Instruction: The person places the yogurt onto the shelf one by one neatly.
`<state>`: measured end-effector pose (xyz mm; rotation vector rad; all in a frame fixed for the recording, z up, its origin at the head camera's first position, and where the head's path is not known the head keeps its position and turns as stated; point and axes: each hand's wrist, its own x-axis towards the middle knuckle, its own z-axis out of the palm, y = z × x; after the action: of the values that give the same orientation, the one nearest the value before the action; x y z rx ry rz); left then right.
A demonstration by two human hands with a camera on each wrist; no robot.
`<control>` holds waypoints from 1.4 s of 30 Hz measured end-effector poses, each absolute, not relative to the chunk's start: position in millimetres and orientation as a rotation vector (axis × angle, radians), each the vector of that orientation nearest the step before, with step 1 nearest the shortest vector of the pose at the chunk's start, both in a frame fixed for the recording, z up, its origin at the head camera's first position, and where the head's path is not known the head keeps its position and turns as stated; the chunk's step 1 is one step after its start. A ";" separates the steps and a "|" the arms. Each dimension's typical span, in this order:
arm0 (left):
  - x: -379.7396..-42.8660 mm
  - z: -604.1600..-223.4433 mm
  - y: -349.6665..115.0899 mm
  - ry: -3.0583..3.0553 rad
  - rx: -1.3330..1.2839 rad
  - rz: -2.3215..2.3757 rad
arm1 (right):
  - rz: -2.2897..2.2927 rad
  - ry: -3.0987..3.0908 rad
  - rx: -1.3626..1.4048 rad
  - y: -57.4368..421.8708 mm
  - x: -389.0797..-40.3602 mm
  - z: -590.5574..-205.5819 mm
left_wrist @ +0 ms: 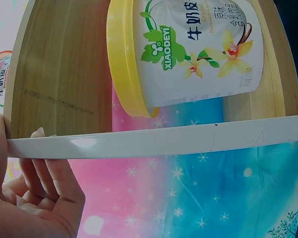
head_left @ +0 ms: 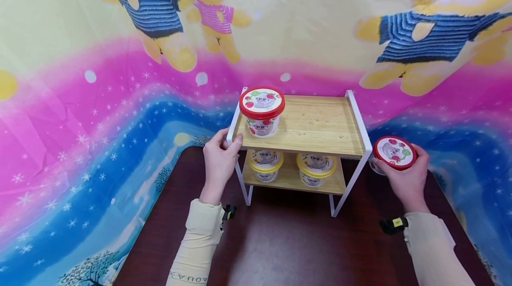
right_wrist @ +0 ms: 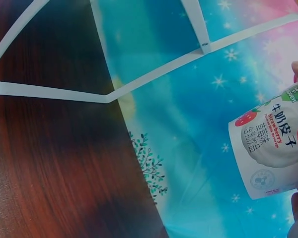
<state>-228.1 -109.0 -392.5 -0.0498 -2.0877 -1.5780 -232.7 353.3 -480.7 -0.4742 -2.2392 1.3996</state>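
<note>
My left hand [head_left: 219, 158] grips the near left corner of a small two-tier shelf [head_left: 320, 119], thumb on the wooden top. In the left wrist view, its fingers bend around the white metal frame [left_wrist: 159, 138]. To the right of the shelf, my right hand [head_left: 413, 180] holds a strawberry milk tub [head_left: 396, 151] with a red lid, apart from the frame. The right wrist view shows the tub's printed side [right_wrist: 275, 144], tilted in that view. Another red-lidded tub [head_left: 262, 103] stands upright on the top tier's left side.
Two yellow-lidded tubs [head_left: 266, 170] stand side by side on the lower tier. The shelf stands on a dark brown table [head_left: 280, 241]. Behind and at both sides hangs a printed cloth [head_left: 304, 23] with bears and snowflakes.
</note>
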 end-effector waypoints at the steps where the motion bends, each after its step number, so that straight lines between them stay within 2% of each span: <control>1: -228.0 -392.7 -109.0 -2.087 -0.049 -1.578 | 1.395 -2.236 -0.467 353.1 -232.5 -480.1; 42: -227.2 -391.7 -108.8 -2.087 -0.041 -1.593 | 1.322 -2.102 -0.252 331.1 -217.5 -429.9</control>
<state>-227.2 -108.8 -391.7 -0.0408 -2.0871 -1.5932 -217.5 331.1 -429.9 -0.2522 -2.1025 1.3219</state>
